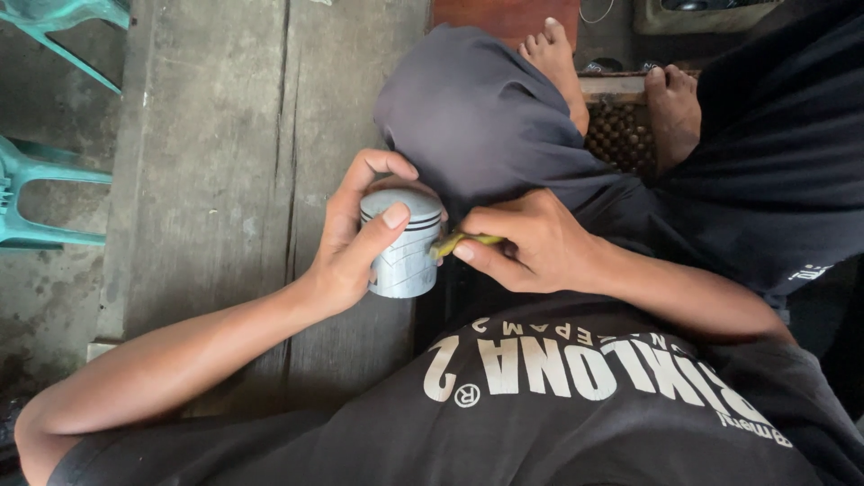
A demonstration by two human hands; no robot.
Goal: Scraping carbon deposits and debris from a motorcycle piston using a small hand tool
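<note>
Silver metal sits dead centre in the head view: a piston (402, 243), a short ribbed cylinder with dark ring grooves round its upper part, held up above the wooden planks (225, 162) and just left of the person's bent knee. Left hand (355, 238) has it wrapped, fingers (389, 219) curled over the near side, thumb hooked over the far rim, a firm grasp all the way round. Over on the right, the right hand (522, 247) is clenched tight on a small yellow-green tool (463, 241), pinched between thumb and forefinger, and its tip is pressed right against the piston's right flank at the grooves. What kind of tool it is, I cannot tell; most of it is buried in the fist. Both forearms come in from the near edge, the left one long and bare across the planks, the right one crossing a dark shirt with pale lettering. Grey shorts (477, 117) cover the knee just beyond the hands. Further off, two bare feet (621, 90) rest on a brown patterned mat (619, 135) at the far right. Far left, the legs of turquoise plastic chairs (40, 193) stand on rough concrete beside the planks.
</note>
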